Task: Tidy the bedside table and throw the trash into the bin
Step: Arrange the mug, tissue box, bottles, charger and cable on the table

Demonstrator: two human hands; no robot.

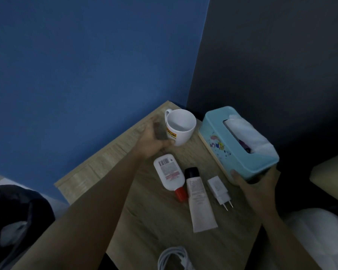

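On the wooden bedside table (154, 221) stands a white mug (181, 126) with a yellow label. My left hand (154, 139) is wrapped around the mug's near side. My right hand (256, 182) grips the near end of a light blue tissue box (236, 145), which is tilted and lifted at the table's right edge, white tissue poking out of its slot. Between my hands lie a white bottle with a red cap (169, 175), a white tube with a dark cap (198, 199) and a white charger plug (220, 190).
A coiled white cable (174, 258) lies at the table's near edge. A blue wall is behind on the left, a dark wall on the right. A dark bin with a bag (18, 221) sits on the floor at lower left. Bedding shows at lower right.
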